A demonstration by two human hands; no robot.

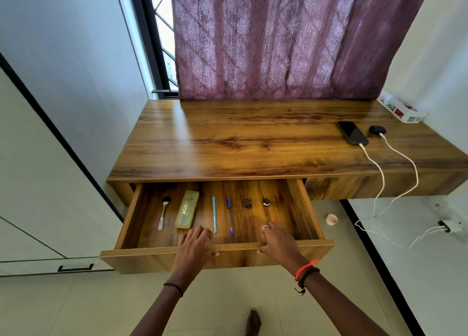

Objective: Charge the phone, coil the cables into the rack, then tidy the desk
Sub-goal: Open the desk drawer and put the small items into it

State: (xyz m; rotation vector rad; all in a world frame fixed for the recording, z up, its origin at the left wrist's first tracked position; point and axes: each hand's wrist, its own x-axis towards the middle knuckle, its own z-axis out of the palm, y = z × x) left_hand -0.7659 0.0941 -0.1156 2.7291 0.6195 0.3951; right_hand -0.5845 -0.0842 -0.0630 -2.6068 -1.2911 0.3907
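The left grip [196, 243] and right grip [278, 242] each curl over the front edge of the open drawer [141, 256]. The phone [352, 132] lies on the desk [228, 138], far beyond the right grip, with a cable [377, 168] plugged in.

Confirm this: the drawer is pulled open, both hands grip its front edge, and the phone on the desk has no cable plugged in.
One error: in the head view the phone on the desk has a white cable plugged into its near end. The drawer is open, left hand and right hand gripping its front edge.
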